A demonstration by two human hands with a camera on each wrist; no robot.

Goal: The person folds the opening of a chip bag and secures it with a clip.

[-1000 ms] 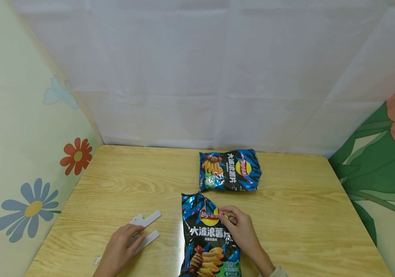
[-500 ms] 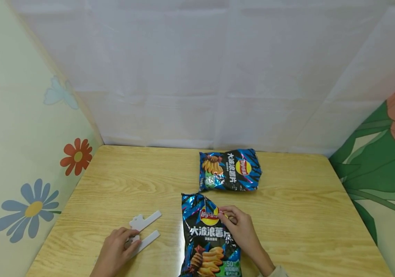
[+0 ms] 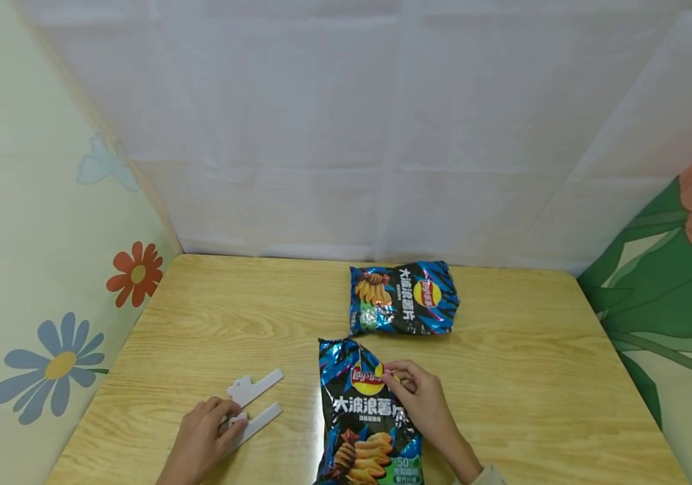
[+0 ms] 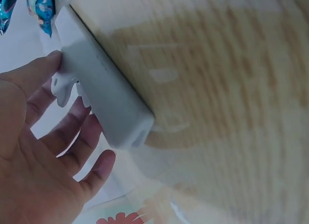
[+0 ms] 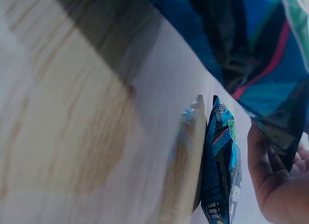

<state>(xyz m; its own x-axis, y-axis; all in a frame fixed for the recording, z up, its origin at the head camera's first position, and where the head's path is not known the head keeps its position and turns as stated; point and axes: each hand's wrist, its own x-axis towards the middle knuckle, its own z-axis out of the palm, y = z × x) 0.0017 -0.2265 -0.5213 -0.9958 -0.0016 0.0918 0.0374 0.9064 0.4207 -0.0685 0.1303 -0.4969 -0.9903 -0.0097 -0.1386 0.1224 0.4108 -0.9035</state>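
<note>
A blue and black chip bag [image 3: 360, 417] lies upright-facing at the table's front, its top right corner folded over. My right hand [image 3: 427, 404] pinches its upper right edge; in the right wrist view the fingers of that hand [image 5: 282, 185] are partly behind the bag [image 5: 241, 45]. My left hand [image 3: 200, 434] holds the nearer white clip [image 3: 261, 422] between thumb and fingers, low over the table. The left wrist view shows the hand [image 4: 43, 147] with its thumb and fingers on a white piece [image 4: 101, 89]. Another white clip-like piece [image 3: 255, 387] lies just beyond.
A second chip bag [image 3: 403, 298] lies sideways behind the first, toward the table's back edge. The wooden table [image 3: 521, 350] meets a white sheet [image 3: 346, 135] at the back, with painted walls on both sides.
My left hand has drawn back slightly toward the lower left, uncovering more of the farther white piece. My right hand and both bags have stayed in place.
</note>
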